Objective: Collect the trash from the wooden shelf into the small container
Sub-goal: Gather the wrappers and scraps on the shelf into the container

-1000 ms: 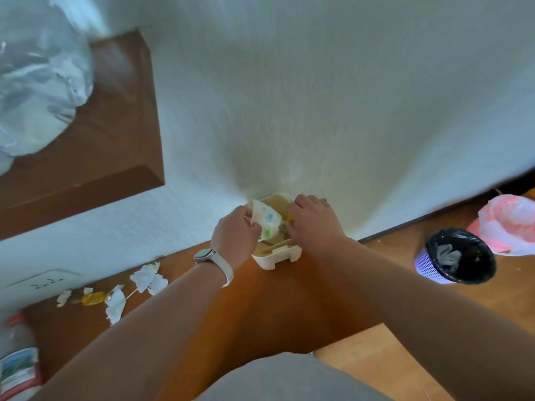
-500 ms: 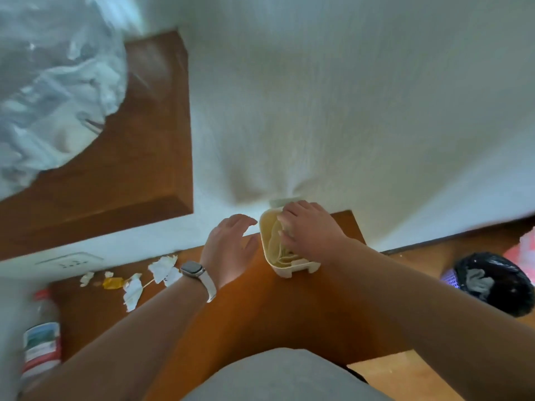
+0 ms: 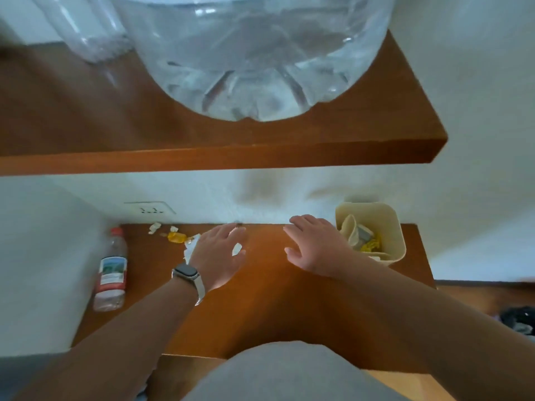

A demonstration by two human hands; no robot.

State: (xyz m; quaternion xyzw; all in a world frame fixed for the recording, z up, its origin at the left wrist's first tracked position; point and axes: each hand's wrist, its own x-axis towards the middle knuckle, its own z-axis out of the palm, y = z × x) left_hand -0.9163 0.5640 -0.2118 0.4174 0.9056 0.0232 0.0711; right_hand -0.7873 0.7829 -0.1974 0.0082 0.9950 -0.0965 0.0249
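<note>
The small cream container [image 3: 396,224] stands at the back right of the lower wooden shelf [image 3: 269,302], holding crumpled paper and a yellow scrap. My right hand [image 3: 314,246] hovers just left of it, fingers spread, empty. My left hand [image 3: 221,251], with a watch on the wrist, is open above white paper scraps [image 3: 191,247]; one white piece [image 3: 236,249] shows between its fingers. A yellow wrapper [image 3: 176,237] and small white bits [image 3: 154,227] lie further left by the wall.
A small plastic bottle with a red cap [image 3: 111,270] stands at the shelf's left edge. An upper wooden shelf [image 3: 225,157] overhangs, carrying a large clear water jug [image 3: 254,53]. A wall socket [image 3: 150,209] sits behind. A dark bin [image 3: 519,319] is on the floor at right.
Both hands left the container and moved left along the shelf; the left hand now reaches over the paper scraps. My view swung left and up.
</note>
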